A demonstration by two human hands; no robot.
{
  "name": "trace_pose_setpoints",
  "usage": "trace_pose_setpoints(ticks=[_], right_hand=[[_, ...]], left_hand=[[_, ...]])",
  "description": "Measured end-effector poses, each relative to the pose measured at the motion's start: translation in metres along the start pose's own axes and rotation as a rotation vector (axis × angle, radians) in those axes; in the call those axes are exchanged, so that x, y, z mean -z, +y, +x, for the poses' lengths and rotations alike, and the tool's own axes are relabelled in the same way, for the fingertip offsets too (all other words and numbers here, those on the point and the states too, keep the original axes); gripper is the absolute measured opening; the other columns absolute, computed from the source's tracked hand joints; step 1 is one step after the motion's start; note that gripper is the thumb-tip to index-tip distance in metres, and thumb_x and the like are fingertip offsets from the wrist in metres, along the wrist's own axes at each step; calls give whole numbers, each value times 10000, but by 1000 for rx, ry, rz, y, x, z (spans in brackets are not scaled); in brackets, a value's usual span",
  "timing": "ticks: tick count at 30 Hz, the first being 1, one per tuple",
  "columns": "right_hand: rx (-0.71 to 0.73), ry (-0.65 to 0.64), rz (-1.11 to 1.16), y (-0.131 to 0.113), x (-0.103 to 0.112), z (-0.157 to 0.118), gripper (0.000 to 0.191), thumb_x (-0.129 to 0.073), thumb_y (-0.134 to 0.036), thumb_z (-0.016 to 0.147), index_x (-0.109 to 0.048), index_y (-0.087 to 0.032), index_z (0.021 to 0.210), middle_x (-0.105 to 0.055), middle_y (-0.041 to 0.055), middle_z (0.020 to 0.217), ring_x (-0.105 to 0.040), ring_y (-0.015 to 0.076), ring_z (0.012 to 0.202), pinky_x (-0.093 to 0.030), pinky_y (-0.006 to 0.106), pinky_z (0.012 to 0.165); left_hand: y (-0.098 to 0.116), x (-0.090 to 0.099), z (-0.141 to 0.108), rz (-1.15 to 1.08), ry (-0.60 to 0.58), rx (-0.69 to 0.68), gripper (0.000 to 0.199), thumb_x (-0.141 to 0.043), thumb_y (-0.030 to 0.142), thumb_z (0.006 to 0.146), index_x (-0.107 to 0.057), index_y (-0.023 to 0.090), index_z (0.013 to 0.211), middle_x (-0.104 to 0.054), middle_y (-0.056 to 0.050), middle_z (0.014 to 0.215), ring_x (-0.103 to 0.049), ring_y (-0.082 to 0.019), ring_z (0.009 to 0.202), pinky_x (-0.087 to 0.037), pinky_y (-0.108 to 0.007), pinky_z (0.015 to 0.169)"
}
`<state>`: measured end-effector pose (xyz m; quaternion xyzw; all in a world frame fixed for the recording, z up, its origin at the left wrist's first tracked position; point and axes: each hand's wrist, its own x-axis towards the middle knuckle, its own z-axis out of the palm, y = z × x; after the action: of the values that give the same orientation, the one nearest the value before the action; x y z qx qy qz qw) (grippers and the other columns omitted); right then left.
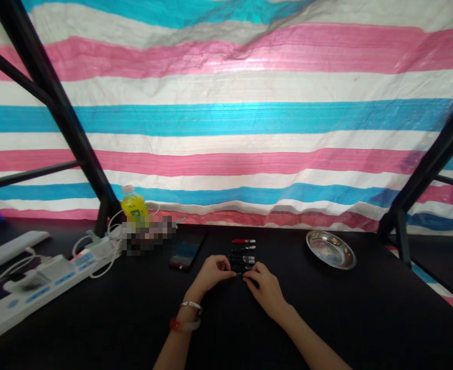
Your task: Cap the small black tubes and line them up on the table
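My left hand [214, 273], with two bracelets on the wrist, has its thumb and fingers pinched at one end of a small dark item [239, 275]. At the item's other end, my right hand [263, 287] is closed with fingertips together. The item is too small to name. Just beyond the hands, several slim tools lie in a column: a red one with a silver end [243, 241], a black one with a silver tip [243, 249], and a thicker black and silver one [245, 259]. Another dark piece lies between the hands, partly hidden by the fingers.
A phone [187, 251] lies left of the tools. A shallow metal dish [330, 250] is at the right. Power strips [52, 280], white cables and a yellow bottle [135, 208] stand at the left. Black frame legs rise on both sides before a striped sheet [226, 118].
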<state>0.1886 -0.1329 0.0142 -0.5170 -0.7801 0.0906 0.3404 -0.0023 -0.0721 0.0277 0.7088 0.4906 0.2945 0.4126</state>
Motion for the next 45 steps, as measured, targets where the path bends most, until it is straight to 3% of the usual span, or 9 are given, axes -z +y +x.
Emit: trace_pose_setpoints(ticks=[6,12,14,20,27,36,41,45], right_hand=[[-25,109,68,-3,3,0,187,-487,-253,873,-654,-216,950,-587,43,838,-585,166,782,-478,262,678],[-216,286,127,7,7,3,251,-418,-314,900,-644,-205,895,-582,29,799,-576,153,747,-445,251,668],[-270,307,111,15,8,6,251,-433,-332,884,-650,-207,853,-584,31,778,-568,175,777,-439,270,686],[-297,170,118,41,8,14,183,-559,-342,787,-698,-225,763,-598,32,696,-535,208,757,-419,306,696],[-358,76,186,55,5,21,202,-639,-394,709,-742,-244,798,-611,22,691,-537,193,711,-395,308,707],[-327,2,218,65,8,31,220,-671,-445,688,-753,-262,778,-637,9,697,-583,176,703,-334,381,910],[-310,-44,204,64,11,34,228,-654,-448,705,-752,-264,798,-655,13,728,-573,164,673,-332,381,904],[-304,-72,199,66,11,37,251,-663,-456,691,-750,-262,824,-655,22,733,-578,190,728,-387,322,767]], left_hand=[[2,0,0,16,49,-14,299,-704,413,606,-588,138,590,-409,68,491,-360,-81,505,-247,-214,487],[-7,3,4,-12,372,-45,334,-566,466,719,-589,150,615,-424,47,516,-401,-100,519,-297,-221,505],[-13,4,5,30,429,-26,294,-562,443,711,-630,159,677,-460,37,549,-432,-111,535,-326,-225,520],[-17,5,4,221,356,36,259,-589,393,691,-708,220,843,-569,2,748,-496,-124,595,-361,-233,545],[-2,5,-2,310,308,76,205,-585,355,726,-732,252,825,-629,-11,824,-562,-150,693,-365,-240,573],[7,2,-4,364,308,96,177,-579,343,742,-732,272,799,-640,2,833,-582,-152,735,-369,-238,601],[7,1,-4,376,306,90,186,-566,339,754,-731,269,803,-643,0,831,-589,-157,775,-380,-237,626],[9,-1,-5,374,304,79,192,-558,344,761,-731,271,805,-646,0,835,-589,-156,787,-382,-239,647]])
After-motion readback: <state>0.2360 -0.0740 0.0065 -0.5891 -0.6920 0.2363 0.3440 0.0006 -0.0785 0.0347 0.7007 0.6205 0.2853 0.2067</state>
